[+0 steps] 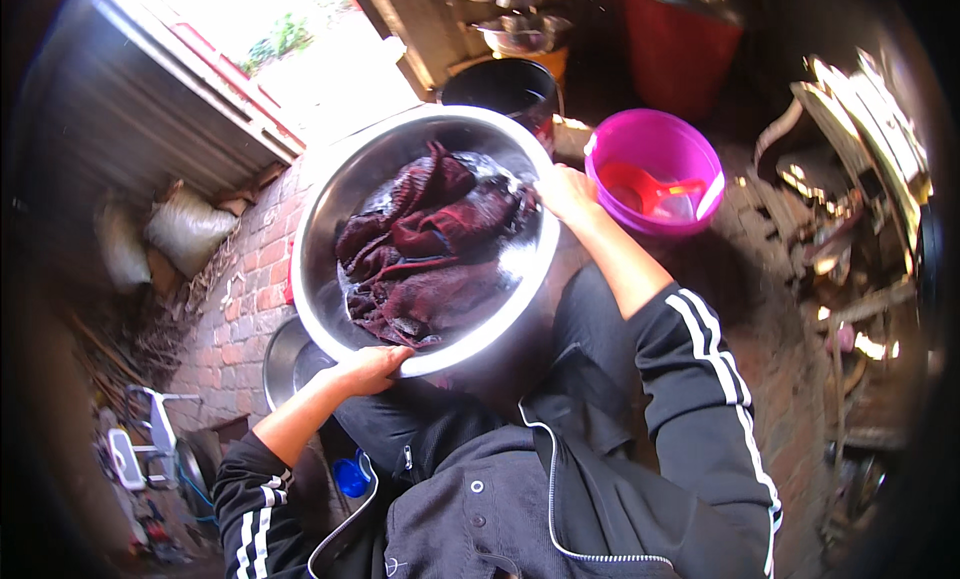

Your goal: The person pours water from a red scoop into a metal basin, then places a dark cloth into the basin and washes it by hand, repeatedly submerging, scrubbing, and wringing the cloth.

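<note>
A large round metal basin (319, 279) is held up in front of me, tilted, with a bunched wet dark-red cloth (442, 241) and some water in it. My left hand (371, 370) grips the near-left rim, its thumb over the edge. On the right side of the rim, my right hand (566, 195) holds on beside an end of the cloth. The fingers of both hands are partly hidden beneath the basin.
Right of the basin stands a purple bucket (652, 129) with a red plastic dipper (652, 189) inside. A black bucket (499, 84) is behind. Another metal basin (279, 361) sits lower left on the brick floor (251, 301). Firewood (862, 129) lies at right, sacks (187, 226) at left.
</note>
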{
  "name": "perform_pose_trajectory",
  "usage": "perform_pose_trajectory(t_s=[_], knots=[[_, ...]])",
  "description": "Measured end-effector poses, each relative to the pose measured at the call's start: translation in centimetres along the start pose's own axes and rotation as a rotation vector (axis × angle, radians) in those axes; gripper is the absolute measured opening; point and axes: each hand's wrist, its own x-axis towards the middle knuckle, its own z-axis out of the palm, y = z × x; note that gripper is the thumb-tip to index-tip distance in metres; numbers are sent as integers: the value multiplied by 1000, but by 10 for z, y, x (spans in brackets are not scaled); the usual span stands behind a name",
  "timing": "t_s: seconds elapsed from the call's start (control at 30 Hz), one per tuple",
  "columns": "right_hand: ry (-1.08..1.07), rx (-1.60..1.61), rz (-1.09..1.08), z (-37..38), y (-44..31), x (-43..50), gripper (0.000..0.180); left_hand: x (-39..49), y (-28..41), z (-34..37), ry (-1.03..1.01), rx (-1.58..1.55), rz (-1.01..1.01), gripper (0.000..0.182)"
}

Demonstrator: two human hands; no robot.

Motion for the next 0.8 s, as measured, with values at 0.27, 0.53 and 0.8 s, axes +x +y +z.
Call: perform_pose_trajectory(t_s=[0.27,0.53,0.8], knots=[[261,4,-512,24,-55,35,38,35,-69,-75,93,-490,81,61],[-92,17,-238,98,-41,134,65,138,-195,-53,849,-336,-568,91],[-500,931,16,199,-67,200,71,189,-220,-52,792,-557,-660,75]])
